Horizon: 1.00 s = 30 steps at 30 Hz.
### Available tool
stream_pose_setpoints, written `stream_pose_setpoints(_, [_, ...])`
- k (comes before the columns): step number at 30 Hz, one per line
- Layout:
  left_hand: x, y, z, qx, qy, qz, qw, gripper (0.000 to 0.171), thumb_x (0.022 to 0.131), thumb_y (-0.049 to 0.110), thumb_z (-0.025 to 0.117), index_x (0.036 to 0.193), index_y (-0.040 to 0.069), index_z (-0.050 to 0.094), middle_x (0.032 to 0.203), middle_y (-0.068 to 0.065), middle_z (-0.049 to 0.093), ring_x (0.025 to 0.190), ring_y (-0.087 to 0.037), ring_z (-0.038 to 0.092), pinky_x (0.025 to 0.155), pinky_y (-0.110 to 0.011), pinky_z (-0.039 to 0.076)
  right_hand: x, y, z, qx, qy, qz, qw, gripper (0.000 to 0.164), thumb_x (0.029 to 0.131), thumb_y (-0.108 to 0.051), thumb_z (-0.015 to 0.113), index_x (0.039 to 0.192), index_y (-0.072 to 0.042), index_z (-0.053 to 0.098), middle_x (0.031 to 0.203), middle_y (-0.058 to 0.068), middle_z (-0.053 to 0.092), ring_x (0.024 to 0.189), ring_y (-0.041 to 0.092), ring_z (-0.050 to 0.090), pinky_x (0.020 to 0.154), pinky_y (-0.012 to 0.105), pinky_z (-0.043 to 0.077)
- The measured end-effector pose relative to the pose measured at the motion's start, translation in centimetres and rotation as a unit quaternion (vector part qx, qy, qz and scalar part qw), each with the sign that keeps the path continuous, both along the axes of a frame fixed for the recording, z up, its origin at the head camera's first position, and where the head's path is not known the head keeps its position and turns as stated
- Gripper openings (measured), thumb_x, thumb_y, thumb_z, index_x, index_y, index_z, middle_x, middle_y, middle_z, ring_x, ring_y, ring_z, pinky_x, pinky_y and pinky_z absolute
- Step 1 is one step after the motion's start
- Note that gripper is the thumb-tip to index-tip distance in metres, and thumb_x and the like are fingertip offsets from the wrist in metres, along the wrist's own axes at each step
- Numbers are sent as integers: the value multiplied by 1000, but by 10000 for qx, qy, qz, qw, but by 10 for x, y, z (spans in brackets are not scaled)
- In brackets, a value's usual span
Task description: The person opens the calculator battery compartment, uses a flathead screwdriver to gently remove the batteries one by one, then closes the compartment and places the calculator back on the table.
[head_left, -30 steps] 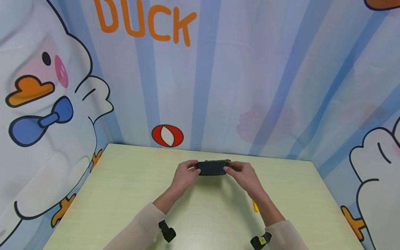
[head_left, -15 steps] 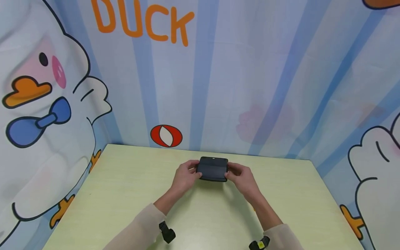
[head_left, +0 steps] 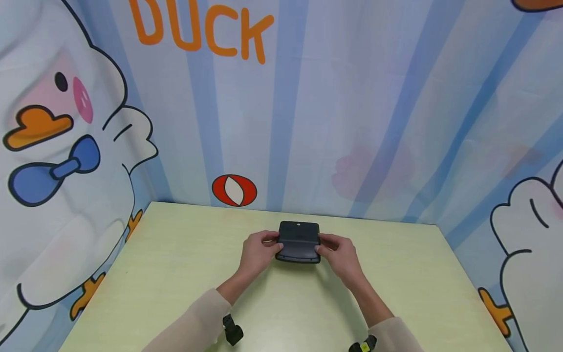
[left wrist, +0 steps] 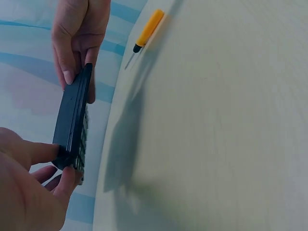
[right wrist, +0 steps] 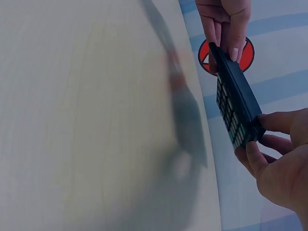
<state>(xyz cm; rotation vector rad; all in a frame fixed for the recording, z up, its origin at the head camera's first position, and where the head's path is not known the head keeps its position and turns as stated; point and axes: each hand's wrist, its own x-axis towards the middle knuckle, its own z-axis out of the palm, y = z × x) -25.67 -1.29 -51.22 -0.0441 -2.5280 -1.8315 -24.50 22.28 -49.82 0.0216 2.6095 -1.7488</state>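
Observation:
Both hands hold a black calculator [head_left: 298, 241] near the back of the table, one hand at each short end. My left hand [head_left: 258, 250] pinches its left end between thumb and fingers. At the opposite end, my right hand [head_left: 342, 255] grips in the same way. The plain dark back faces up toward the head camera. Rows of keys show on the underside of the calculator [right wrist: 236, 96] in the right wrist view. A shadow beneath it falls on the table. In the left wrist view, a screwdriver [left wrist: 150, 30] with a yellow handle and thin metal shaft lies on the table.
The pale wooden table [head_left: 176, 274] ends at a fabric backdrop [head_left: 308, 122] with blue stripes and printed ducks. The backdrop stands right behind the table's far edge and along both sides. In the head view the right forearm hides the screwdriver.
The calculator has tilted from nearly edge-on, so its broad back now shows to the head camera. Both hands keep their hold on it. The screwdriver has gone out of sight behind the right forearm.

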Motion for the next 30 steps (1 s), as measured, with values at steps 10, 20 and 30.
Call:
stream_pose_setpoints(10, [2, -1, -14, -116, 79, 30, 9999, 30, 94, 5, 80, 124, 1, 76, 119, -15, 76, 107, -29, 76, 88, -38, 63, 4, -2, -17, 214, 131, -109, 9996, 40, 97, -6, 77, 135, 0, 71, 134, 19, 71, 131, 34, 64, 107, 46, 53])
stream_pose_setpoints(20, [7, -6, -23, -233, 52, -108, 9997, 32, 93, 2, 80, 124, -2, 74, 117, -16, 76, 108, -30, 76, 87, -39, 63, 7, -5, -33, 588, 89, -208, 9980, 36, 93, -9, 81, 128, -3, 76, 120, 14, 77, 118, 31, 71, 103, 50, 55])
stream_pose_setpoints(30, [9, -7, -32, -511, -6, -28, 9987, 32, 92, 2, 82, 123, -1, 75, 114, -16, 76, 106, -30, 76, 87, -41, 63, 7, -7, -42, 772, -50, -159, 9969, 35, 93, -8, 81, 127, -3, 77, 117, 11, 78, 111, 29, 73, 100, 49, 57])
